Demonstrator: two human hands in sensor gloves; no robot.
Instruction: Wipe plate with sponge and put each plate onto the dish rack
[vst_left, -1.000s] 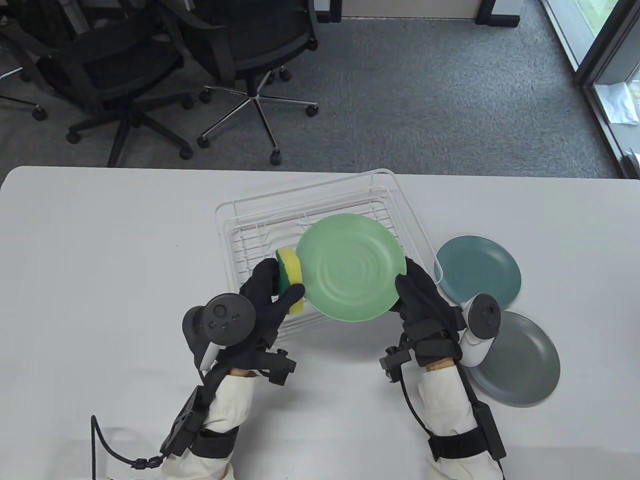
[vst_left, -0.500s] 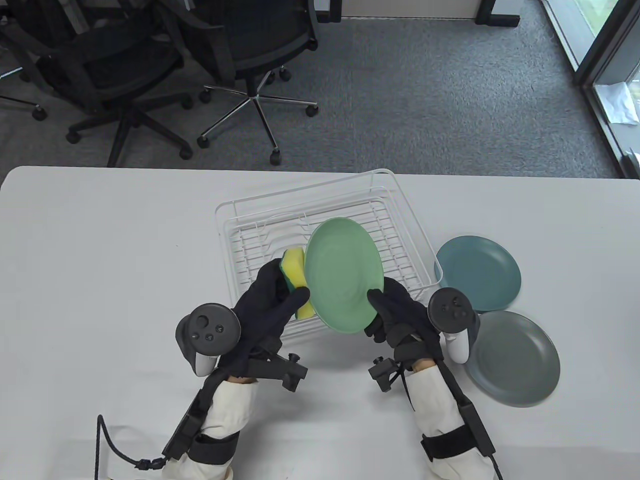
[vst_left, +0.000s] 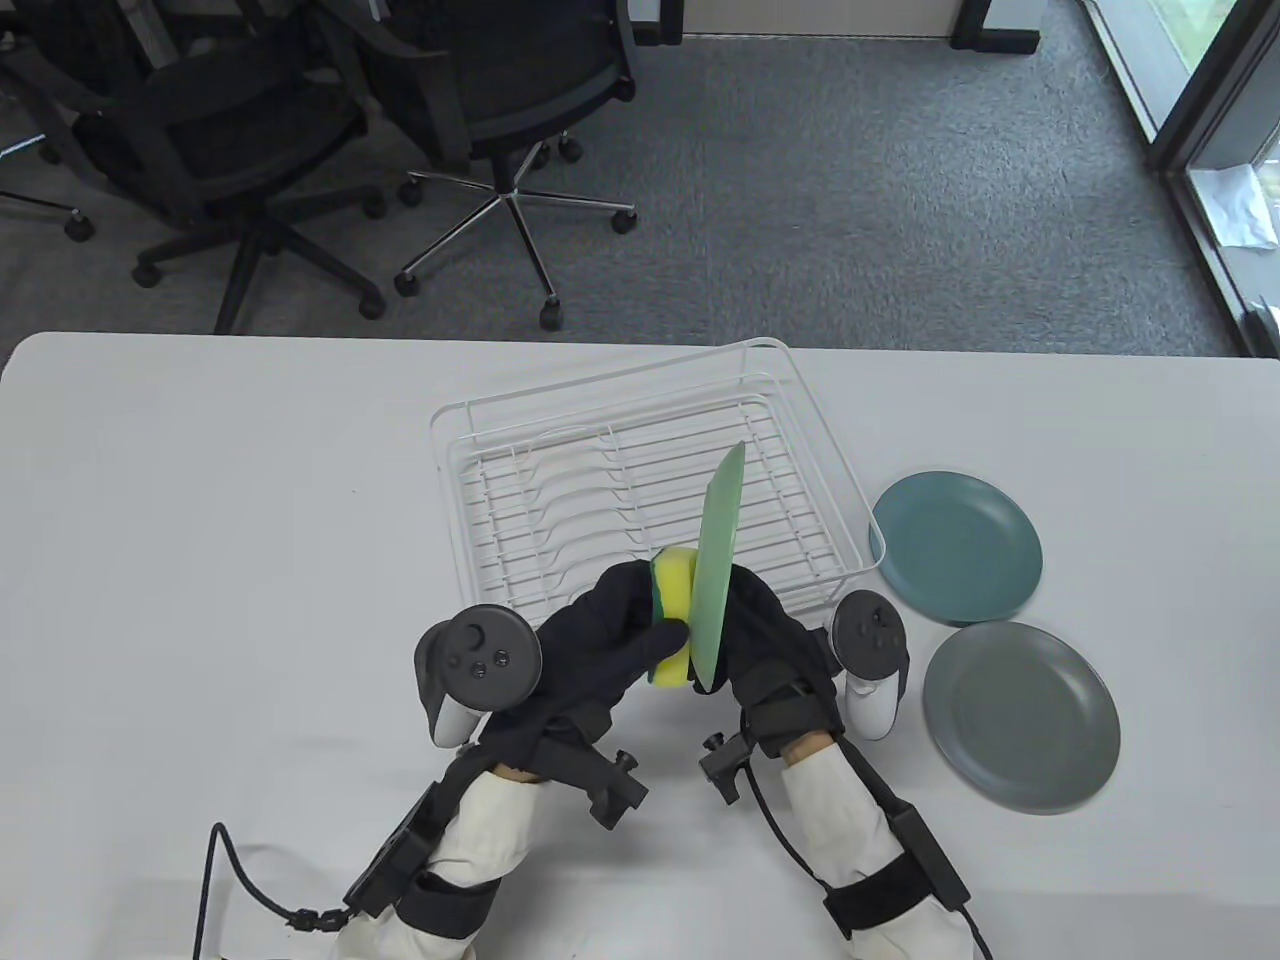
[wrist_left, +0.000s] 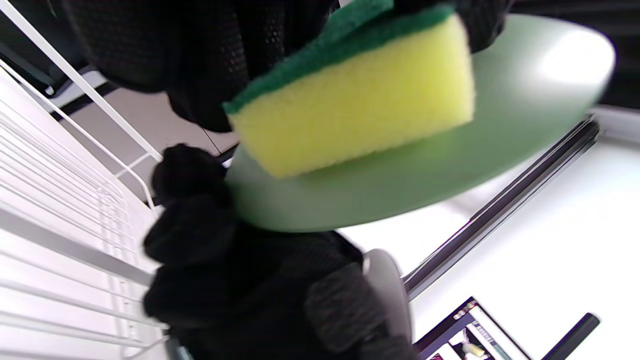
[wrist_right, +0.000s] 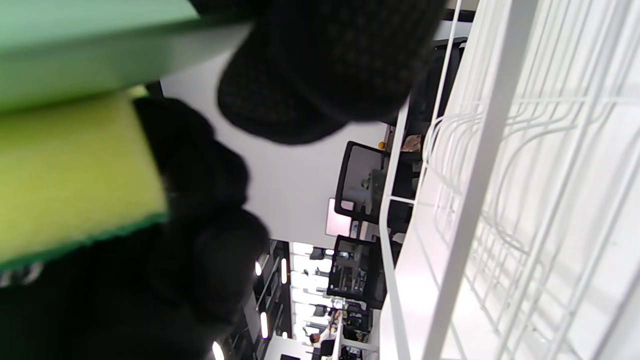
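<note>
Table view, plate: I see the light green plate (vst_left: 718, 570) held on edge, nearly upright, over the near rim of the white dish rack (vst_left: 640, 490).
Table view, right grip: my right hand (vst_left: 765, 630) curls round the plate's lower edge from the right.
Table view, left grip: my left hand (vst_left: 610, 640) pinches the yellow-and-green sponge (vst_left: 672, 612) and presses it to the plate's left face.
Table view, worktop: the white worktop (vst_left: 220, 520) carries the rack; a teal plate (vst_left: 955, 547) lies just right of it and a grey plate (vst_left: 1020, 716) lies nearer me, just beside the teal one.
Table view, room: grey carpet and black office chairs (vst_left: 300, 120) stand beyond the worktop.
Left wrist view: the sponge (wrist_left: 355, 105) lies yellow side on the plate (wrist_left: 450, 165), my fingers on its green back; rack wires (wrist_left: 60, 200) sit left.
Right wrist view: my fingers (wrist_right: 320, 75) wrap the plate's edge (wrist_right: 115, 55), the sponge (wrist_right: 75, 175) touching it; the rack (wrist_right: 500, 200) fills the right.
</note>
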